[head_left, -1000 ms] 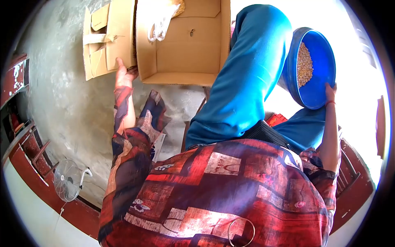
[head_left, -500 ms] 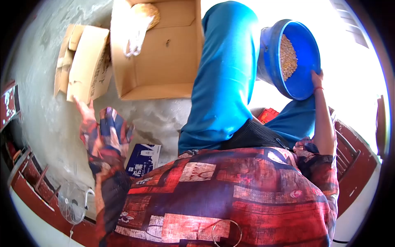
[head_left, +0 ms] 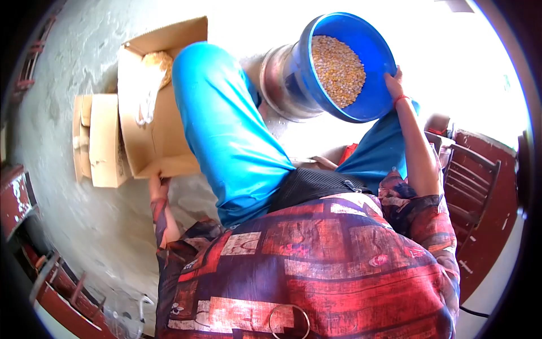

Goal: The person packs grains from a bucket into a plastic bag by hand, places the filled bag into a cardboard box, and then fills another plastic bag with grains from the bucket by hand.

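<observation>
My right hand (head_left: 394, 85), with a red band at its wrist, grips the rim of a blue bucket (head_left: 377, 56). The bucket is tilted so that its mouth faces me, and corn kernels (head_left: 339, 70) lie inside. At the near edge of a large open cardboard box (head_left: 164, 127), my left hand (head_left: 158, 185) is closed on the cardboard, its fingers partly hidden. Inside that box sits a clear plastic bag (head_left: 151, 93) with something yellowish-brown in it. My left leg covers part of the box.
Folded cardboard (head_left: 105, 138) stands left of the large box. A dull metal-looking cylinder (head_left: 274, 85) is behind the bucket. Reddish wooden chairs (head_left: 471, 175) are at the right, and a fan (head_left: 121, 316) is at the lower left.
My left hand has gone from beside the folded cardboard to the large box's near edge. The view has shifted, and more corn shows in the bucket; my right hand stays on its rim.
</observation>
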{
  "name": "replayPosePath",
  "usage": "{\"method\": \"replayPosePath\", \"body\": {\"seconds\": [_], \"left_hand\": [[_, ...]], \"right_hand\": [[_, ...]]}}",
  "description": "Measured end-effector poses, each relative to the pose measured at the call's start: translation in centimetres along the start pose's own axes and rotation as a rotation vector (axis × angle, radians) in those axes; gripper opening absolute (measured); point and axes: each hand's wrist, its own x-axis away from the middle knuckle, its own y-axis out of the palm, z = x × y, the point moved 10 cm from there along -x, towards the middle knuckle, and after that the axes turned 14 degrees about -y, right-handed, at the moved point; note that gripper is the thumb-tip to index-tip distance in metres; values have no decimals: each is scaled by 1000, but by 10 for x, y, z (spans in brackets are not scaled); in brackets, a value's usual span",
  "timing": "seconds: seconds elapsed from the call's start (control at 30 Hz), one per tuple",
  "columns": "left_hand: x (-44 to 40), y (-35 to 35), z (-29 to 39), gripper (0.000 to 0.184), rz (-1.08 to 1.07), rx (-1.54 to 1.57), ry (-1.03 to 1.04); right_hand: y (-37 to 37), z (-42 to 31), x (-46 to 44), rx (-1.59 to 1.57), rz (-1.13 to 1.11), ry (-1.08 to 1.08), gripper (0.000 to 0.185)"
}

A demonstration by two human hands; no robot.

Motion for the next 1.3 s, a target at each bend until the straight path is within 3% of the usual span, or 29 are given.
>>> {"method": "replayPosePath", "body": {"seconds": [0.07,0.2,0.27,0.33,0.37,0.4,0.47,0.53,0.6,0.7,0.73,0.8,0.83,0.93,1.13,1.2,1.27,1.3], "left_hand": [[-37,-51,27,28,163,-84,65],[-17,-69,75,37,243,-106,145],[-12,-104,125,56,603,-273,411],[72,-38,159,65,751,-436,821],[123,17,169,63,910,-690,915],[150,56,174,63,886,-691,942],[175,138,179,57,452,-576,1078],[147,204,198,48,19,-560,996],[193,316,168,42,-103,-731,901],[221,450,127,33,-435,-1032,1003],[240,483,106,35,-429,-1135,997],[269,530,85,40,-346,-1437,1179],[267,547,83,44,-483,-1344,1113],[309,592,44,53,-604,-1555,1268],[255,628,-3,68,-498,-1963,1390],[252,632,-15,66,-510,-1958,1430],[256,637,-30,58,-361,-2092,1203],[258,643,-29,48,-366,-2091,1291]], "right_hand": [[-1,-8,4,-15,10,-22,69],[16,16,-6,-40,-8,-41,67],[20,14,-1,-105,5,-29,68],[19,-2,9,-230,48,-20,70],[21,-3,8,-232,53,-34,69],[24,1,8,-231,62,-47,69],[44,27,-8,-42,53,-121,65],[44,18,-10,78,114,-203,56],[-12,-56,23,153,6,-82,48],[-19,-62,28,91,0,-41,40],[-21,-63,29,105,30,-40,38],[-22,-64,31,95,-14,-13,38],[-18,-57,28,71,-12,0,37],[-8,-49,23,5,18,0,31],[-8,-46,21,-4,56,24,31],[0,-44,19,-57,32,9,31],[-1,-46,23,-58,26,10,33],[-10,-52,27,-44,45,-7,34]]}}
